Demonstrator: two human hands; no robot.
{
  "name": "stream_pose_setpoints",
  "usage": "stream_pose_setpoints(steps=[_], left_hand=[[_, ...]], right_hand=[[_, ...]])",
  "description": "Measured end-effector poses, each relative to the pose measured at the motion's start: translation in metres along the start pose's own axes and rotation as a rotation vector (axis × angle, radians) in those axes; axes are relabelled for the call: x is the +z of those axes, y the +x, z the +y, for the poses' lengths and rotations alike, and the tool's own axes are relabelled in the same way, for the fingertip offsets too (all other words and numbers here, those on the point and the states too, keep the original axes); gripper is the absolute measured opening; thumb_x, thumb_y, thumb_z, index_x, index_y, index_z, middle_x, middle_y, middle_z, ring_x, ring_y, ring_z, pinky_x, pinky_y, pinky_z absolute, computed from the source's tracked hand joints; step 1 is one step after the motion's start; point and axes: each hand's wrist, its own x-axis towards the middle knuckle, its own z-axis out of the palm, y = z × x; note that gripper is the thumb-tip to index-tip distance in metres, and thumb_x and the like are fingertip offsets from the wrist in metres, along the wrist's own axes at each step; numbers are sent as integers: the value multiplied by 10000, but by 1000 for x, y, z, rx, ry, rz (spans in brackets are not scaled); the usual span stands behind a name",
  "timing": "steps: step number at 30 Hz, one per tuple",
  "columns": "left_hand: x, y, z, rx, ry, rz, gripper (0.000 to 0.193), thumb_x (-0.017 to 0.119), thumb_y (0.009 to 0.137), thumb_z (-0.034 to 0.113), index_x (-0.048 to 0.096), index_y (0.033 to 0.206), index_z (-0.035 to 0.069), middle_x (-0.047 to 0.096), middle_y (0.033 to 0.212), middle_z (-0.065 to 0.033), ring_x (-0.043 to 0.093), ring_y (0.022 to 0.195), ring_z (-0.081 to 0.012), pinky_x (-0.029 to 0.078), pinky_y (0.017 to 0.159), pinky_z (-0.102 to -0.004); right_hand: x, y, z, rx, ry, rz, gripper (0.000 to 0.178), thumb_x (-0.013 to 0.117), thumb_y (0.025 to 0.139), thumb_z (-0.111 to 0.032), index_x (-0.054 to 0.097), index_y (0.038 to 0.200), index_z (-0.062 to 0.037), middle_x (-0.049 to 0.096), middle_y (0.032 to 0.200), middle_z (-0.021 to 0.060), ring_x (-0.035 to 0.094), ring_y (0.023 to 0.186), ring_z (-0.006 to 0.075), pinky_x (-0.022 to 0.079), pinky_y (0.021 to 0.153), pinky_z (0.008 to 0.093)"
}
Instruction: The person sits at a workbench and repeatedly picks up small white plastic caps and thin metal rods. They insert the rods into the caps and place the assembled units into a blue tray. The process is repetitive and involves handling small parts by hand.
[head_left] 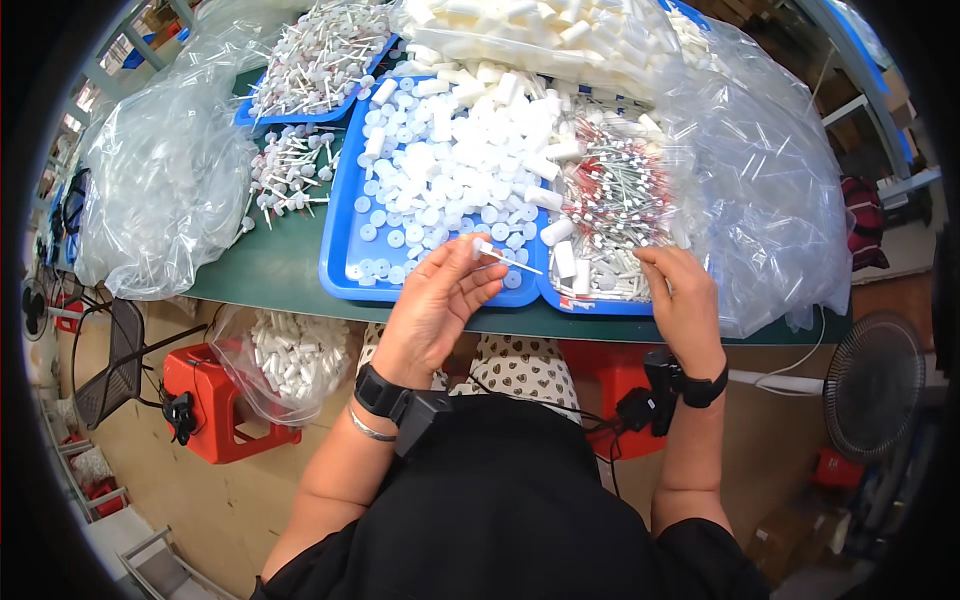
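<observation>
Nearest my view is my own dark lap and the two forearms rising from it, each with a black strap-on device at the wrist.

Beyond them I see the green tabletop (270, 270), its near edge just past my hands, so everything sits within a short reach. Large clear plastic bags (165, 190) slump at the left and right of it, seemingly pushed aside to leave the working middle open.

Two blue trays lie side by side in front of me. The left blue tray (335, 255) is heaped with white caps (440, 185) and short white tubes. The right blue tray (600, 305) carries a pile of thin sticks with red and white ends (615, 195). I judge the parts are sorted by kind so that each hand draws from its own heap.

My left hand (435, 300) hovers over the front rim of the left tray, palm turned up toward me. Its grip is half closed: thumb and fingertips pinch a small white piece with a thin stick (505, 257) jutting to the right, held up where I can look at it.

My right hand (685, 295) rests at the near edge of the stick pile, knuckles toward me, fingers curled down into it. I cannot tell whether that grip holds anything.
</observation>
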Motion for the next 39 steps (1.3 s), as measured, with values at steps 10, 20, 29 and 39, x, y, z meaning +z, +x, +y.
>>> stream_pose_setpoints(steps=[10, 20, 29, 39], left_hand=[[0, 2, -10, -52, 16, -30, 337, 598, 994, 251, 587, 1228, 8, 664, 1070, -128, 667, 1025, -230, 568, 884, -316], [15, 0, -13, -73, -48, -91, 347, 578, 1000, 167, 529, 1276, -38, 645, 1109, -156, 656, 1086, -260, 560, 943, -330], [18, -1, -18, -43, -46, -121, 319, 571, 1003, 156, 546, 1257, -35, 649, 1101, -143, 661, 1074, -244, 568, 924, -319], [20, -7, -27, -72, 46, -172, 377, 563, 1006, 145, 520, 1347, -9, 614, 1275, -138, 616, 1149, -232, 498, 1000, -333]], right_hand=[[25, -1, 25, -249, -286, -93, 51, 598, 724, 5, 612, 735, -42, 535, 764, 102, 555, 792, 303, 451, 681, 416], [8, 0, -19, -90, 259, -89, 73, 694, 822, -24, 650, 879, -12, 672, 810, 121, 646, 681, 284, 504, 625, 364], [7, 3, -41, -187, 257, -63, 85, 706, 794, -7, 650, 859, -10, 658, 785, 106, 638, 697, 286, 495, 628, 374], [26, -1, -53, -49, 493, -100, 89, 638, 938, -95, 633, 912, -10, 630, 707, 83, 591, 591, 187, 459, 565, 291]])
